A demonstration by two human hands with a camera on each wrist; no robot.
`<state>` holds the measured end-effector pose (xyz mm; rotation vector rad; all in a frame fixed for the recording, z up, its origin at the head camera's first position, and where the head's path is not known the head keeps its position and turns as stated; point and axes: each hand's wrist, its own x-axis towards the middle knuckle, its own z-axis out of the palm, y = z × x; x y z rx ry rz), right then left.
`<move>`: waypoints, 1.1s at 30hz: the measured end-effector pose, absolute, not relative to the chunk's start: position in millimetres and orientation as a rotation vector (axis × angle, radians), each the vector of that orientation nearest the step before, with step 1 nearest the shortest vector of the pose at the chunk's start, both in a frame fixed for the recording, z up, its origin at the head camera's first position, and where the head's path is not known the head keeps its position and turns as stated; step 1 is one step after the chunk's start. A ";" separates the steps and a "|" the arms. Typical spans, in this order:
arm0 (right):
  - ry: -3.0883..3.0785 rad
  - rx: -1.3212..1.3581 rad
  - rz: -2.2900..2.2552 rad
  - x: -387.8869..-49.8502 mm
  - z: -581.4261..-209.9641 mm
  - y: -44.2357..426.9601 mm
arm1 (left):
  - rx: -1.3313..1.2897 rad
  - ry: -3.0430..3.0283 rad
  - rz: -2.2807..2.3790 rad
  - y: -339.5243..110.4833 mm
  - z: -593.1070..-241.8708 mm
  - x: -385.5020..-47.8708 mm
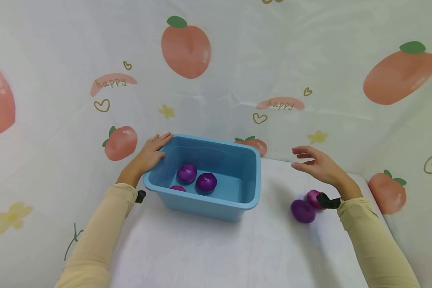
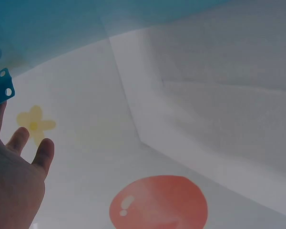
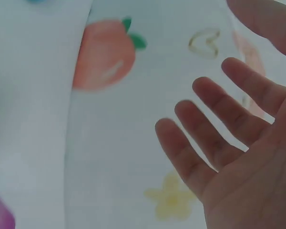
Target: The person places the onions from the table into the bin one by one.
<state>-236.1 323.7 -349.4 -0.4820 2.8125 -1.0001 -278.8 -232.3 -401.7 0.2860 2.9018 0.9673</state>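
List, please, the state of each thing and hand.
Blue bin: upright, uncovered.
Left purple onion-like piece inside: lying at bottom.
Right purple onion-like piece inside: lying at bottom.
Nearest magenta onion-like piece inside: partly hidden by bin wall.
Dark purple onion-like piece outside: on white table.
Magenta onion-like piece outside: on table, partly covered by black wristband.
Left hand: touching bin's left end.
Right hand: raised, fingers apart, empty.

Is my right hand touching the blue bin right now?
Apart. The head view shows a plain gap: the printed backdrop is visible between the right hand and the blue bin.
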 end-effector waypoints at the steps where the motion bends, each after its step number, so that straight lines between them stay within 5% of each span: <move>1: 2.821 -0.457 -0.995 -234.0 -352.2 330.5 | 0.291 2.903 0.962 -232.2 -401.4 -278.6; 15: 2.781 -0.221 -0.907 -210.5 -411.5 391.0 | 0.294 2.895 0.945 -233.0 -401.6 -278.0; 33: 2.598 -0.029 -0.926 -192.1 -475.3 405.1 | 0.293 2.883 0.974 -233.4 -399.0 -277.3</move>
